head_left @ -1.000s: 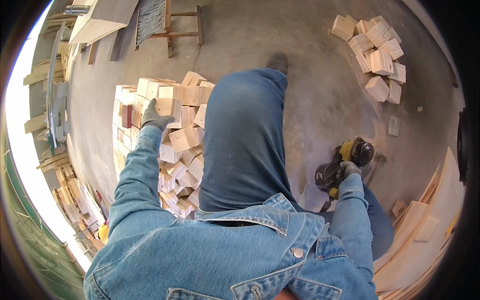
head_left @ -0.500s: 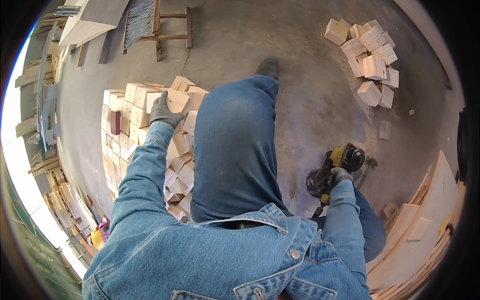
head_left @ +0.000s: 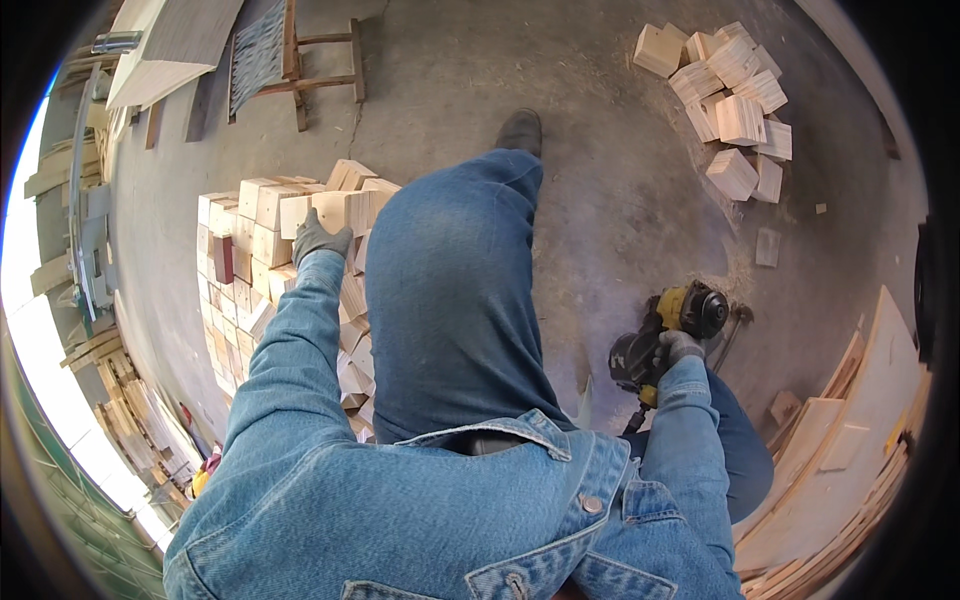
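In the grey-gloved right hand I grip a black and yellow nail gun, low at my right beside my bent leg. Its round black cap points away from me, and a hose fitting hangs from the handle end. My left hand, also in a grey glove, reaches to the top of a stack of pale wooden blocks. Its finger and thumb lie around the corner of one wooden block; the other fingers are partly hidden. A dark red block stands out in the stack.
Another heap of wooden blocks lies on the concrete floor at far right. A hammer-like tool is beyond the nail gun. Boards lean at right. A wooden frame stool and a large pale timber stack stand far left.
The view has shifted slightly, so the stack and stool sit further left. My left hand has drawn back a little toward me at the block's corner. The right hand keeps the nail gun.
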Motion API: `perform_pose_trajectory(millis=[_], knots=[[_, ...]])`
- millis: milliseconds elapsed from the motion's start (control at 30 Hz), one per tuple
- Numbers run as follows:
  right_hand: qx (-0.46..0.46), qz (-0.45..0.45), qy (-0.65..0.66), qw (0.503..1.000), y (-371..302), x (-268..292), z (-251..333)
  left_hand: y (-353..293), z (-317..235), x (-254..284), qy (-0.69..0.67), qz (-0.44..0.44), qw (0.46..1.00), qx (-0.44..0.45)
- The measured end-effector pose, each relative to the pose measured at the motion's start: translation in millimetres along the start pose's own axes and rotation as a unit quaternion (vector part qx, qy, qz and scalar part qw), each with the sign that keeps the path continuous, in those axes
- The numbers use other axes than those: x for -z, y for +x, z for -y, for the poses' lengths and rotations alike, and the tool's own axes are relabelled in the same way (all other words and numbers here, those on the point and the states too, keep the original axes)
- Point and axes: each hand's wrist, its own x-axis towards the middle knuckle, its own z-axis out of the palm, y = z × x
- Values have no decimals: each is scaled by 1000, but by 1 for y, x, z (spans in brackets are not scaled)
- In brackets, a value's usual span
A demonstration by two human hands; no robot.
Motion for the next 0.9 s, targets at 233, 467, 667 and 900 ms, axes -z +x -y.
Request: perform_pose_trajectory(millis=[233,467,667,900], knots=[[-2,3,-7,1000,7,-3,-3,13,12,-11,33,-62,992,-106],[-9,59,7,998,13,-5,-7,66,37,-42,121,-64,972,-189],[-17,59,-58,996,12,-2,3,81,-19,-50,63,-22,987,-147],[90,69,-227,967,43,2,-16,99,-61,-7,37,-109,976,-185]])
